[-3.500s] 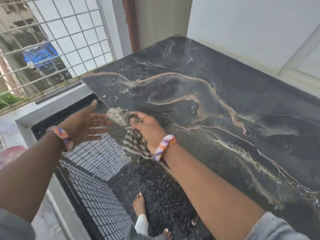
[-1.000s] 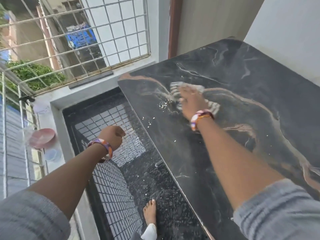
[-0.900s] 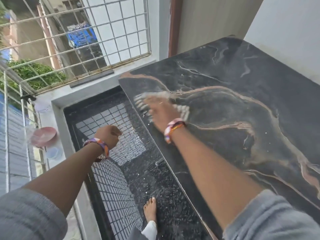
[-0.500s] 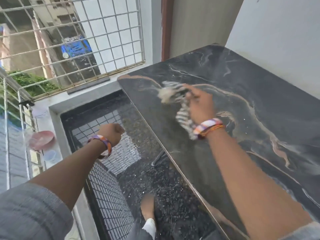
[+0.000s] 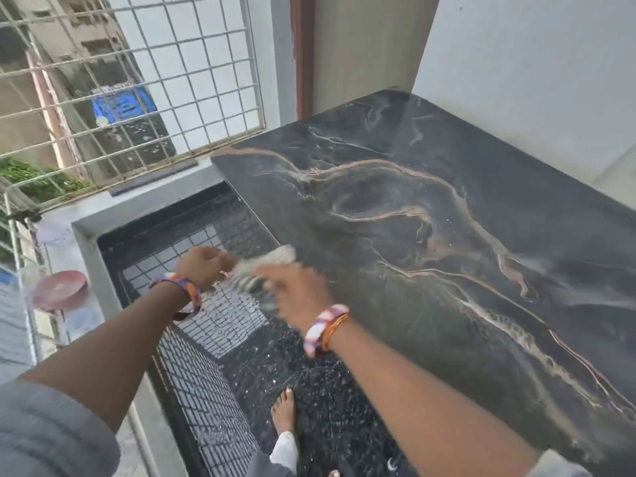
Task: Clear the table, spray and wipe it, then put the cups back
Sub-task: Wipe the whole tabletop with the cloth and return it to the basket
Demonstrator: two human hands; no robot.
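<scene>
The dark marble table [image 5: 464,187] with tan veins fills the right of the head view and carries nothing but a few white specks. My right hand [image 5: 296,297], blurred by motion, sits at the table's left edge, shut on a striped grey-white cloth [image 5: 275,258] that lies over the edge. My left hand [image 5: 206,266] hovers just off that edge beside the cloth, fingers curled in, and nothing shows in it. Both wrists wear orange-purple bands.
A pink round dish [image 5: 60,289] and a pale bluish cup [image 5: 81,320] stand on the ledge at far left, behind a railing. A wire window grille [image 5: 137,80] is ahead. Below lies speckled black floor [image 5: 320,401] with my bare foot [image 5: 284,409].
My right hand has dragged the cloth from the middle of the table's left part back to its left edge. My left hand rose to meet it there.
</scene>
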